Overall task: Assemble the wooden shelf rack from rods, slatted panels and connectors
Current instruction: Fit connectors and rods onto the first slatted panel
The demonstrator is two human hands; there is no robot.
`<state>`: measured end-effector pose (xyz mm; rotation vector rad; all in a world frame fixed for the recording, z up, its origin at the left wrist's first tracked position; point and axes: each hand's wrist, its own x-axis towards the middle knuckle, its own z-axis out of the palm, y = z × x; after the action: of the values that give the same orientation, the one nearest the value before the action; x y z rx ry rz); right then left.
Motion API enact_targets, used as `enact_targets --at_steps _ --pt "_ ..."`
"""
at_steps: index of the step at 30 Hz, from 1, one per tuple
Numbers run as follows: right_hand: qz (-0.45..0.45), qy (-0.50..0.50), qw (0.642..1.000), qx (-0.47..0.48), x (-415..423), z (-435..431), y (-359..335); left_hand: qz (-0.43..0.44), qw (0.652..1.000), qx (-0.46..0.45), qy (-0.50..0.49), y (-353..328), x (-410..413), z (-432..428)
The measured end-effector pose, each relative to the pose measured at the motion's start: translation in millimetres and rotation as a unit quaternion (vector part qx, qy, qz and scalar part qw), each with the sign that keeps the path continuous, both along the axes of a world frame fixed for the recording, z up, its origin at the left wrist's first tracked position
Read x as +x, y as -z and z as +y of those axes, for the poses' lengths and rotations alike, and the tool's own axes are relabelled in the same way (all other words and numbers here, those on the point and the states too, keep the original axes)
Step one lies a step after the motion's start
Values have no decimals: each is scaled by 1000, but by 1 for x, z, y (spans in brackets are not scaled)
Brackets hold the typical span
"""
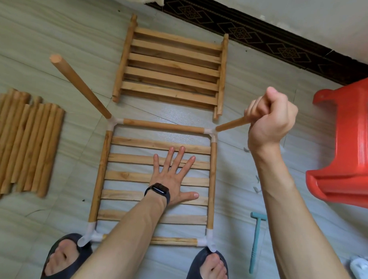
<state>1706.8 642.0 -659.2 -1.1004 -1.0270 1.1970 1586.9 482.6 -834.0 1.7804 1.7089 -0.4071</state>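
at two o'clock your right hand (271, 121) clamps a rod (231, 125) into the connector (210, 132); your left hand (173, 180), fingers spread, steadies the panel (133, 142).

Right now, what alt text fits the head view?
Right hand grips a rod at the far-right corner connector of a slatted shelf frame on the floor; left hand presses flat on its slats. Spare rods lie alongside.
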Motion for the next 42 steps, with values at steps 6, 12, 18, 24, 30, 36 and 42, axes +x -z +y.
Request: enact_targets --at_steps 6,12,18,24,30,36,42 --pt "-3 16 1000 -17 1 18 -1 -5 1000 9 -4 1 0 -2" --pt "-48 -18 999 -7 -10 19 5 -5 1000 15 -4 0 -1 -2" --pt "-89 -22 996 -21 -22 28 11 -8 1000 12 -4 0 -1 0" --pt "-84 -2 996 -31 -18 34 11 -8 1000 2 -1 -2 -1 1" --pt "-109 2 994 -20 -23 30 13 -13 1000 -2 -1 1 -1 0" --pt "-153 18 988 -9 -26 14 18 -13 1000 4 -8 0 -1 0" --pt "-231 -1 971 -58 -14 -9 46 -13 1000 14 -1 3 -1 0"
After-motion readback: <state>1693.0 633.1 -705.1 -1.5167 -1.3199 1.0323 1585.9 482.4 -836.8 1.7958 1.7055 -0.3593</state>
